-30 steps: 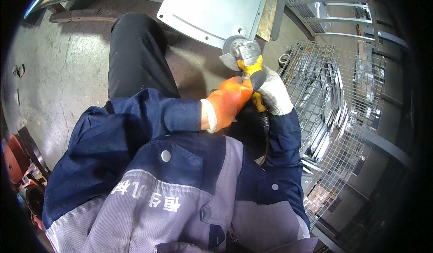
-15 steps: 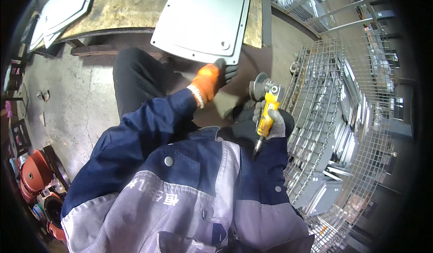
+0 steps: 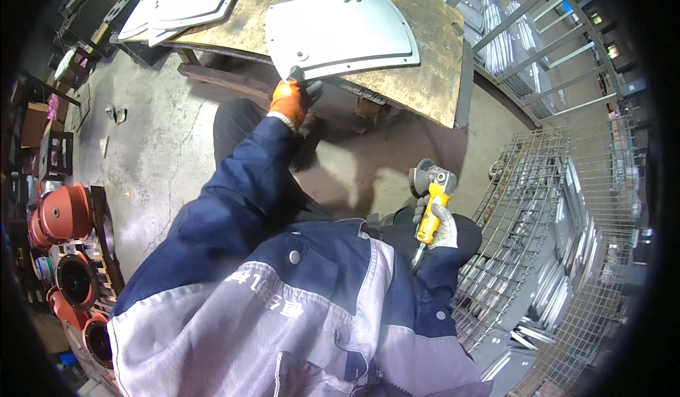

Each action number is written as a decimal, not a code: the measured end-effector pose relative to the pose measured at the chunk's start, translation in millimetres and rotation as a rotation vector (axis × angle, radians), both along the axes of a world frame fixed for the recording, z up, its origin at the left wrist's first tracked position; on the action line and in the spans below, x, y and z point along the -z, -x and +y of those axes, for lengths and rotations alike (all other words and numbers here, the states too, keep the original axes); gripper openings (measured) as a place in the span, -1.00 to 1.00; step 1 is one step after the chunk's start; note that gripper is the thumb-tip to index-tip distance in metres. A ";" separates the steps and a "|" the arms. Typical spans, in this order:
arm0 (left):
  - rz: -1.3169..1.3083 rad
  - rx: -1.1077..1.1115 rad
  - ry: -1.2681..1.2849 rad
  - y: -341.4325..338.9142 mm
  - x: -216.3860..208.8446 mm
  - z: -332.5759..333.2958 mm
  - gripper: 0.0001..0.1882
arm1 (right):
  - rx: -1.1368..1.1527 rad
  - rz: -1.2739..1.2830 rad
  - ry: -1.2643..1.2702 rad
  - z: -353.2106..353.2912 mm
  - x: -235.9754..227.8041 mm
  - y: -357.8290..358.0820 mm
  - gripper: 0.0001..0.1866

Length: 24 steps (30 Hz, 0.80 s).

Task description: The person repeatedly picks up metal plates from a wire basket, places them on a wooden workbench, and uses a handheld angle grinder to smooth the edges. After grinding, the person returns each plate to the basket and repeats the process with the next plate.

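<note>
Pale panel (image 3: pixel 347 32), flat, small holes along its rim: lies on the wooden surface (image 3: pixel 439 89), toward the right-hand end, its near left corner jutting past the surface's near edge. Hands well apart. Left hand (image 3: pixel 292 99), orange glove with dark fingers, touches that jutting corner; cannot tell whether the fingers close on it. Right hand (image 3: pixel 442 224), pale glove, wraps round the body of a yellow angle grinder (image 3: pixel 429 220), disc end up, out in front of the surface's near edge and clear of the panel. More pale panels (image 3: pixel 188 2) overlap at the surface's far left corner. Right of the surface: wire-mesh basket (image 3: pixel 520 167) with flat metal pieces. Far left: reddish round castings (image 3: pixel 67 213).
</note>
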<state>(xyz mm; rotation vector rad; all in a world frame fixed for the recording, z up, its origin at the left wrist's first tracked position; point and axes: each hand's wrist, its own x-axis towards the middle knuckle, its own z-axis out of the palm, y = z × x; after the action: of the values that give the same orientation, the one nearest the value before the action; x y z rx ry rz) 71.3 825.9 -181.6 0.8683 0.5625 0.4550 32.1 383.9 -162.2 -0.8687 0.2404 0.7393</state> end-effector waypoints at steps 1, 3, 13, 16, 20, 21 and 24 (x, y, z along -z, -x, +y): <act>0.065 0.069 -0.319 7.3 6.2 7.3 -0.61 | 0.004 -0.005 0.046 2.6 -4.5 5.5 -0.54; 0.028 0.116 0.151 17.7 15.5 17.0 -0.71 | -0.010 -0.037 0.090 11.0 -16.7 15.9 -0.53; 0.062 -0.171 0.310 45.7 -8.2 77.9 -0.55 | -0.406 -0.183 0.452 129.9 -115.1 16.6 -0.58; -0.063 0.037 0.475 88.5 -13.6 39.3 -0.56 | -0.440 -0.469 0.717 194.9 -116.0 0.8 -0.68; -0.310 0.547 0.506 151.5 -36.3 -23.5 -0.45 | -0.560 -0.474 0.572 268.3 -115.3 -22.1 -0.67; -0.251 0.549 0.585 147.8 -43.2 -26.0 -0.40 | -0.598 -0.476 0.586 284.0 -114.6 -28.7 -0.66; -0.472 0.485 0.520 132.7 -62.7 -24.6 -0.37 | -0.608 -0.635 0.623 335.9 -101.6 -42.7 -0.72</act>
<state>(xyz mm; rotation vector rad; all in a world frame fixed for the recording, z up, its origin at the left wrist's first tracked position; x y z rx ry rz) -61.4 801.3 -118.8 0.3518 0.0139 0.0493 74.8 719.7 -60.6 -1.7635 -0.4072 0.9165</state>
